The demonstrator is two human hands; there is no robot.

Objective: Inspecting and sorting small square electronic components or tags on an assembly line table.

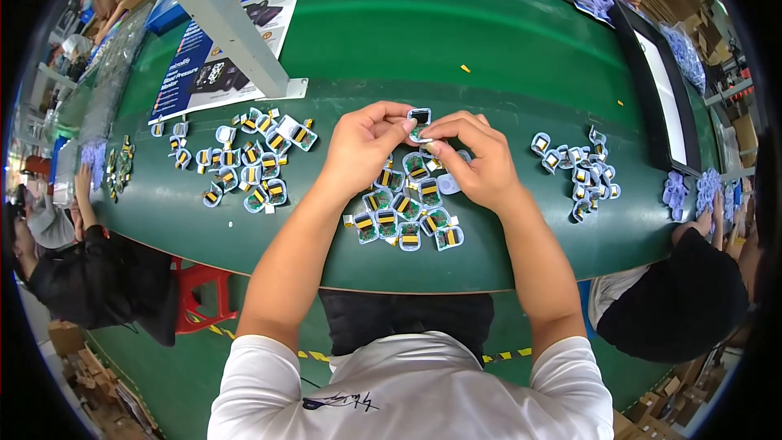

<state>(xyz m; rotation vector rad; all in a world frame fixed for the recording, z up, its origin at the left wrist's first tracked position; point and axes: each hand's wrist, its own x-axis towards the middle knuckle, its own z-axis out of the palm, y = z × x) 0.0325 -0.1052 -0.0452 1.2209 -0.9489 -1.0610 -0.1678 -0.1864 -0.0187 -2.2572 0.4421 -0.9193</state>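
Between both hands, above the green table, I hold one small light-blue device housing (419, 118) with a dark screen and a green circuit board in it. My left hand (371, 140) pinches its left side between thumb and fingers. The thumb and forefinger of my right hand (476, 155) close on its lower right edge; what the fingertips press on is too small to tell. Just below my hands lies a pile of similar housings (406, 205), showing green boards, black screens and yellow strips.
More such housings lie in a left group (252, 161) and a right group (580, 171). A grey metal post (220, 20) stands on the table beside a printed sheet (191, 73). A black-framed white panel (660, 90) is at right. Co-workers sit at both sides, near a red stool (195, 293).
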